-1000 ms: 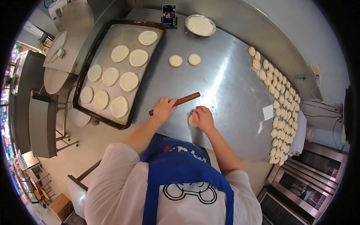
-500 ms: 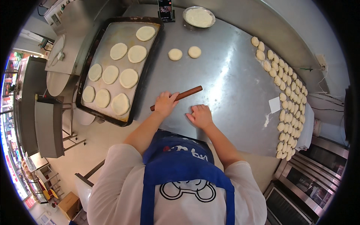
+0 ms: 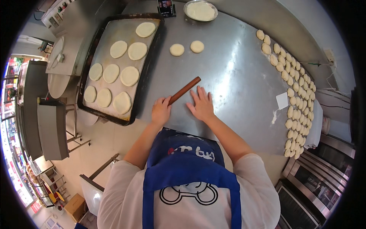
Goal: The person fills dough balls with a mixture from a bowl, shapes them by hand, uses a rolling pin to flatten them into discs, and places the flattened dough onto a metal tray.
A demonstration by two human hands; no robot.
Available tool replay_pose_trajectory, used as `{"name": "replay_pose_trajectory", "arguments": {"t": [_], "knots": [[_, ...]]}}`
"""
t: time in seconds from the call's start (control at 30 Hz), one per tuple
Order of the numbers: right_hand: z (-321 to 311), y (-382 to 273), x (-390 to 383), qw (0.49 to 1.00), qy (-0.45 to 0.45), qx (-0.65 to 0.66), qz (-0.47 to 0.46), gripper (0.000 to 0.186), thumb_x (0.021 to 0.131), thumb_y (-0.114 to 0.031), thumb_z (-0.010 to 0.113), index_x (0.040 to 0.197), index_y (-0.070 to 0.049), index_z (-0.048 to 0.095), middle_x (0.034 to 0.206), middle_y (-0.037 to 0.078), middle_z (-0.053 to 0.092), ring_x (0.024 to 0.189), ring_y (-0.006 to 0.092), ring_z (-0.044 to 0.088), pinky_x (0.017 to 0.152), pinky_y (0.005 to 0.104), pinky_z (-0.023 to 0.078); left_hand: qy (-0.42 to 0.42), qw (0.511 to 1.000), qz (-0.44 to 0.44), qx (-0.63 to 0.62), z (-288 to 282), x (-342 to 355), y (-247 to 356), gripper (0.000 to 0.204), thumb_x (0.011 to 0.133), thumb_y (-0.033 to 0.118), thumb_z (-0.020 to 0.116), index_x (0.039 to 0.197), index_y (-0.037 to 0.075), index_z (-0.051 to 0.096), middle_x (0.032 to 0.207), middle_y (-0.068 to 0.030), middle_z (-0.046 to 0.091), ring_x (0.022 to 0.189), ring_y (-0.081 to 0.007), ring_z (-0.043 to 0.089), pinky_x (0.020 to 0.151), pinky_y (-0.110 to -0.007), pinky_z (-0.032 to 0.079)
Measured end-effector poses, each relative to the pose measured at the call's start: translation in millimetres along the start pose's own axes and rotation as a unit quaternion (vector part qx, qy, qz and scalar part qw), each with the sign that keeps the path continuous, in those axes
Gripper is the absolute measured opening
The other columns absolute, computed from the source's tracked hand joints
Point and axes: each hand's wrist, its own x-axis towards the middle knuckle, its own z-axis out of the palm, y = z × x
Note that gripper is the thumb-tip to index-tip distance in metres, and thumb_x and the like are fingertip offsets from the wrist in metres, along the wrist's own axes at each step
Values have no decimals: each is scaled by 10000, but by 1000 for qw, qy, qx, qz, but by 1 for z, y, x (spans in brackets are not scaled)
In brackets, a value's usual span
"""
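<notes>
My left hand (image 3: 161,111) is closed around the near end of a brown wooden rolling pin (image 3: 185,90), which slants away to the right over the steel worktable (image 3: 236,126). To the right of the pin, my right hand (image 3: 202,105) has its fingers spread over the metal, with nothing in it. Farther off on the table lie two small dough rounds, the left one (image 3: 177,49) and the right one (image 3: 197,46). A dark-rimmed baking tray (image 3: 80,100) on the left carries several flattened dough discs (image 3: 129,76).
Several rows of dough pieces (image 3: 293,91) line the table's right edge. A white square scraper (image 3: 282,100) lies beside them, near a smear of flour (image 3: 274,117). At the back stand a metal bowl of flour (image 3: 200,11) and a phone (image 3: 166,8) on a stand.
The rolling pin has swung to a steeper slant, its far end pointing more away from me. My right hand has moved forward and spread its fingers. The whole view has shifted slightly.
</notes>
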Motion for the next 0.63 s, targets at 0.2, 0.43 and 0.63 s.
{"name": "replay_pose_trajectory", "arguments": {"t": [0.2,0.43,0.63], "knots": [[0,-6,-1,999,31,-22,12,774,932,-527,583,1556,-126,360,1634,221,246,1526,376,210,1214,603,132,30,999,15,18,-1,-12,13,515,884,143,705,1383,137,578,1217,-170,583,1134,-380,553,990,-458,458],[-1,7,3,989,119,74,-39,729,890,-463,657,1501,-132,437,1611,215,293,1515,375,221,1203,610,127,-1,999,17,-43,13,3,38,479,878,145,707,1346,139,603,1228,-113,591,1162,-348,554,1011,-470,451],[7,44,-85,980,186,46,58,403,834,-352,697,1200,-187,657,1388,102,497,1287,371,375,1126,604,143,-36,983,178,-11,20,-25,84,553,847,148,729,1379,144,579,1291,-147,586,1210,-354,544,1018,-484,440]]}}
